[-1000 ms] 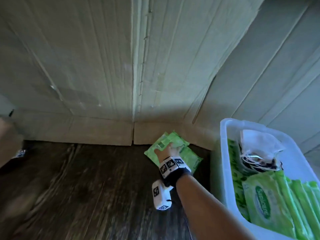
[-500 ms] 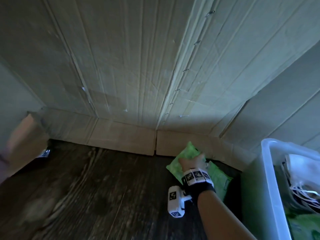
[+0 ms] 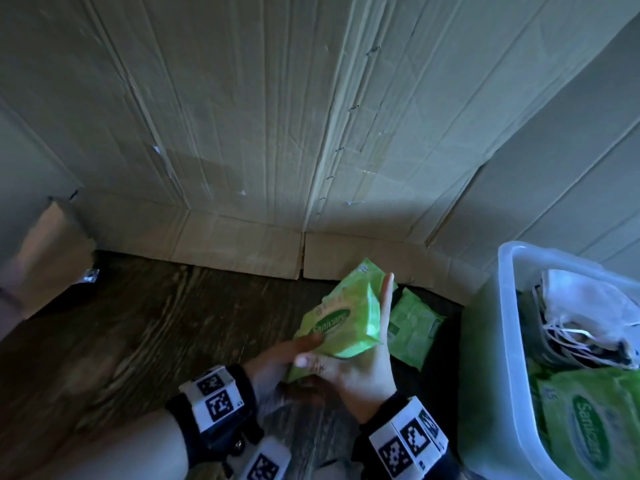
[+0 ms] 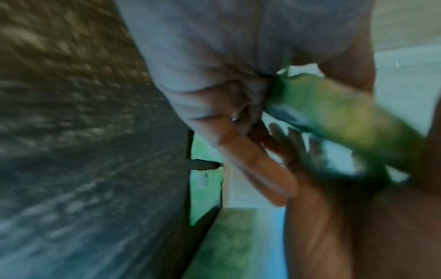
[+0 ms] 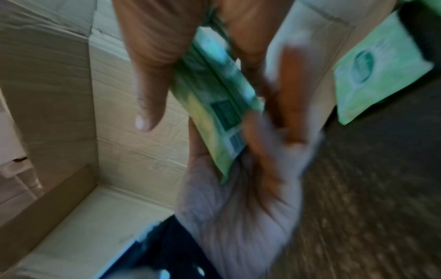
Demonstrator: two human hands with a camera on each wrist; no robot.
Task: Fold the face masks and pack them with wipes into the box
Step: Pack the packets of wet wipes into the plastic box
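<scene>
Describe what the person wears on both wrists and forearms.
Each wrist carries a dark strap band with white blocks printed with black square coded markers: left wrist band, right wrist band. A white marker-tagged camera housing hangs below the left. Both forearms are sleeveless.

wipes pack (image 3: 341,318): glossy plastic film | box wall (image 3: 242,133): matt creased cardboard | bin (image 3: 491,358): translucent smooth plastic

A: Head view's dim on my end, greenish cast, shadow low on the cardboard wall (image 3: 242,133), lines bowing at the edges.
B: Same here. Both wrist views smeared; the wipes pack (image 4: 346,120) is soft, the floor (image 5: 369,188) streaked with motion blur.
</scene>
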